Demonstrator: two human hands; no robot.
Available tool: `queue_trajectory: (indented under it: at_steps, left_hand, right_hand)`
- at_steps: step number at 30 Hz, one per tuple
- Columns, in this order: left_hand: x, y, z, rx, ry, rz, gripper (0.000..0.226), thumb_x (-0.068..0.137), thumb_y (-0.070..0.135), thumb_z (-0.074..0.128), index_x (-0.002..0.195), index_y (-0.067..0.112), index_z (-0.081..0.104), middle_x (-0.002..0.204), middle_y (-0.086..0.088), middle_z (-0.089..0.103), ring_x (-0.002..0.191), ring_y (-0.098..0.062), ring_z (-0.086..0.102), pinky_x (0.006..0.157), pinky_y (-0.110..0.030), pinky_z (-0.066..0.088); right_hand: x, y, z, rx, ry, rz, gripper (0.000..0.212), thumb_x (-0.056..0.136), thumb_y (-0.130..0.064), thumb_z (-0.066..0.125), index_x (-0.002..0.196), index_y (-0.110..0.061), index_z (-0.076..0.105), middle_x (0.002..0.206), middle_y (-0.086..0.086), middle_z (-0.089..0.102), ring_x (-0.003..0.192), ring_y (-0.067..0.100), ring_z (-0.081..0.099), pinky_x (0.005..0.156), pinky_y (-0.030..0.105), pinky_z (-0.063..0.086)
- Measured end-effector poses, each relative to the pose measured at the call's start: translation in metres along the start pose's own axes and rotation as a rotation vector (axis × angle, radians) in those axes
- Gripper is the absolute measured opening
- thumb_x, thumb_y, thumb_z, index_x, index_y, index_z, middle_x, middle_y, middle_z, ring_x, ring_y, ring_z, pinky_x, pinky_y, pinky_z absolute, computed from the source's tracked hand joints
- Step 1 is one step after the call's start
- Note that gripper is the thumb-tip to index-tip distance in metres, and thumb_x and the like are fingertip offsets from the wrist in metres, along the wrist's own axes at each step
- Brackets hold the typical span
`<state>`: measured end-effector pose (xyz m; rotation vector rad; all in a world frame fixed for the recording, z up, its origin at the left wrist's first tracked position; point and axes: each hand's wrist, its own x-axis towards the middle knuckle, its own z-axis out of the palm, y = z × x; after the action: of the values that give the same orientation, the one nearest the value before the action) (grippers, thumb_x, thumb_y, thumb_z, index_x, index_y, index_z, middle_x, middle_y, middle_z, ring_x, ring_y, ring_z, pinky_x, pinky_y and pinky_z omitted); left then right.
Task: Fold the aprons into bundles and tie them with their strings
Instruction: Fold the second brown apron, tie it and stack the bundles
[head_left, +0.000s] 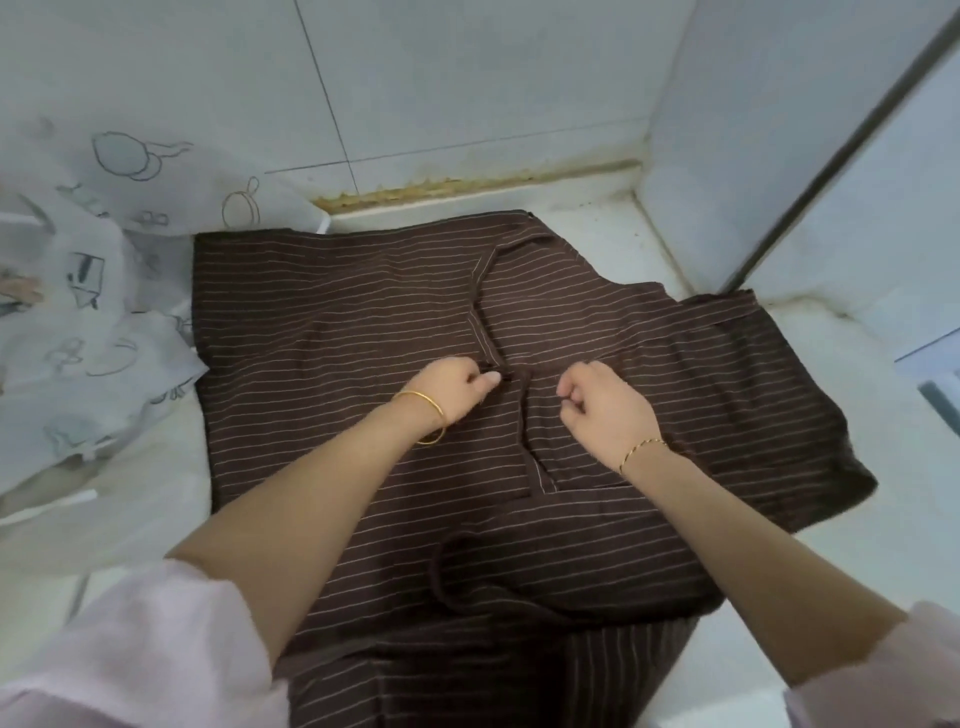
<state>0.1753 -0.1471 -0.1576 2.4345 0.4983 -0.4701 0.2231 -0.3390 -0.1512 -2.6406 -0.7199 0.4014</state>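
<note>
A dark brown apron (332, 322) with thin pale stripes lies spread flat on a white counter (597, 234), its near end hanging over the front edge. My left hand (453, 387) pinches a dark strap (485, 312) near the apron's middle. My right hand (602, 400) is curled just to the right, its fingertips pinching the fabric there. A brown string (452, 582) loops across the near part of the apron.
White printed cloth (88, 332) is heaped on the left, touching the apron's edge. A tiled wall (415, 78) stands behind the counter. A white panel with a dark frame (810, 171) rises on the right.
</note>
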Motion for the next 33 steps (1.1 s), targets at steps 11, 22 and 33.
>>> queue_trajectory:
  at_steps: [11,22,33]
  left_hand:
    - [-0.071,0.023,0.03,0.202,-0.706,-0.135,0.054,0.084,0.043,0.066,0.123,0.008,0.054,0.118,-0.007,0.058,0.099,-0.018,0.057,0.082,-0.027,0.051]
    - [-0.164,0.008,0.064,0.281,0.146,-0.189,0.051,0.082,0.035,0.068,0.122,0.012,0.046,0.126,-0.012,0.044,0.116,-0.03,0.046,0.099,-0.041,0.043]
    - [-0.225,0.016,0.104,0.293,-0.016,-0.039,0.025,0.088,0.04,0.057,0.109,0.028,0.062,0.116,-0.001,0.05,0.113,-0.023,0.042,0.1,-0.043,0.04]
  right_hand:
    - [-0.071,0.019,0.006,-0.362,-0.264,-0.288,0.036,0.083,-0.037,0.066,0.11,-0.022,0.048,0.119,-0.003,0.045,0.113,0.018,0.041,0.094,0.034,0.039]
    - [-0.162,-0.001,0.013,-0.128,-0.188,-0.414,0.029,0.088,-0.051,0.052,0.097,-0.024,0.059,0.103,-0.006,0.054,0.1,0.013,0.047,0.09,0.032,0.043]
    - [-0.217,0.015,0.0,-0.059,-0.356,-0.444,0.021,0.082,-0.003,0.057,0.088,-0.023,0.059,0.097,-0.005,0.053,0.093,0.015,0.051,0.081,0.025,0.044]
